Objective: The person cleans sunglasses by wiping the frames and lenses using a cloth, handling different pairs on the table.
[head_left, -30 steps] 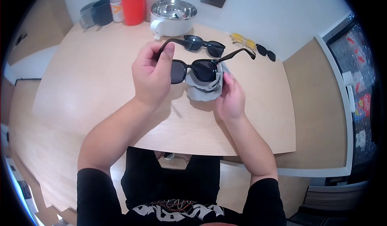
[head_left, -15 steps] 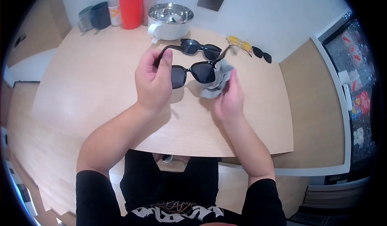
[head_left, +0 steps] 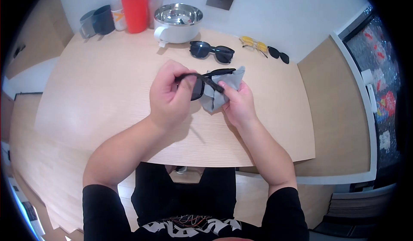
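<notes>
Black sunglasses are held above the table, their near arm crossing in front of the frame. My left hand is closed, thumb and fingers pinching them at the left hinge side. A grey cloth is in my right hand, whose thumb presses on it. The cloth covers the right lens, and the fingers behind it are hidden. Beyond my hands, a second pair of black sunglasses lies on the table.
Yellow-tinted glasses and small dark lenses lie near the wall. At the back stand a white-handled steel bowl, a red tumbler, a bottle and two grey mugs. The wooden table ends before my lap.
The sunglasses have turned, and their arm now crosses in front. My right hand has shifted left slightly with the cloth, which now covers the right lens.
</notes>
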Available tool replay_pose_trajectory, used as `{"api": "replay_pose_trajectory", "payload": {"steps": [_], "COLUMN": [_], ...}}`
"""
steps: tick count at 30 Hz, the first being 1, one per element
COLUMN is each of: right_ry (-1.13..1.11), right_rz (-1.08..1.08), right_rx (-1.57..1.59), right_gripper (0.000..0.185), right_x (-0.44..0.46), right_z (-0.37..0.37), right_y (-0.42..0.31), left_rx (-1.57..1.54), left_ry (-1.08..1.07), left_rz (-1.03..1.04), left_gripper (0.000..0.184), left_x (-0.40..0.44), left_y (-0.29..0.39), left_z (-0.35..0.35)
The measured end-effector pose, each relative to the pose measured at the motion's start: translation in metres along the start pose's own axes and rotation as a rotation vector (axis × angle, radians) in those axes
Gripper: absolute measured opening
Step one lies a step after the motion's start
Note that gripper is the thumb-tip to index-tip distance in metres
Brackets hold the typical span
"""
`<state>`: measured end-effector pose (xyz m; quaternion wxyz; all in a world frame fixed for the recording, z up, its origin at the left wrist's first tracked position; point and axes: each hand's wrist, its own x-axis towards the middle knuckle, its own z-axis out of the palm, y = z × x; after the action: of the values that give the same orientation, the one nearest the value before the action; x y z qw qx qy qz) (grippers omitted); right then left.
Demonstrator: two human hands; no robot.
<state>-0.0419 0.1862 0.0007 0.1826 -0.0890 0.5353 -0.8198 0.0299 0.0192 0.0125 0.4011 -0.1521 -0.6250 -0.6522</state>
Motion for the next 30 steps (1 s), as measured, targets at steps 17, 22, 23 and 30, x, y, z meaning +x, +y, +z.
{"api": "replay_pose_trajectory", "payload": {"steps": [17, 22, 23, 30], "right_ry": [0.018, 0.133, 0.157, 0.156], "right_rz": [0.082, 0.083, 0.083, 0.060], "right_rx": [0.172, 0.130, 0.112, 0.220], "right_gripper": [0.022, 0.021, 0.022, 0.021], "right_x": [0.005, 0.003, 0.003, 0.001], "right_z": [-0.010, 0.000, 0.001, 0.003], "right_y": [-0.001, -0.002, -0.002, -0.007], "left_rx": [0.121, 0.130, 0.128, 0.062], "left_ry": [-0.210, -0.272, -0.292, -0.245], "left_rz": [0.249, 0.268, 0.271, 0.167], "left_gripper": [0.014, 0.007, 0.006, 0.004], "left_x": [-0.006, -0.009, -0.008, -0.010], "left_y": [-0.006, 0.002, 0.003, 0.000], "left_z": [0.000, 0.003, 0.002, 0.001]}}
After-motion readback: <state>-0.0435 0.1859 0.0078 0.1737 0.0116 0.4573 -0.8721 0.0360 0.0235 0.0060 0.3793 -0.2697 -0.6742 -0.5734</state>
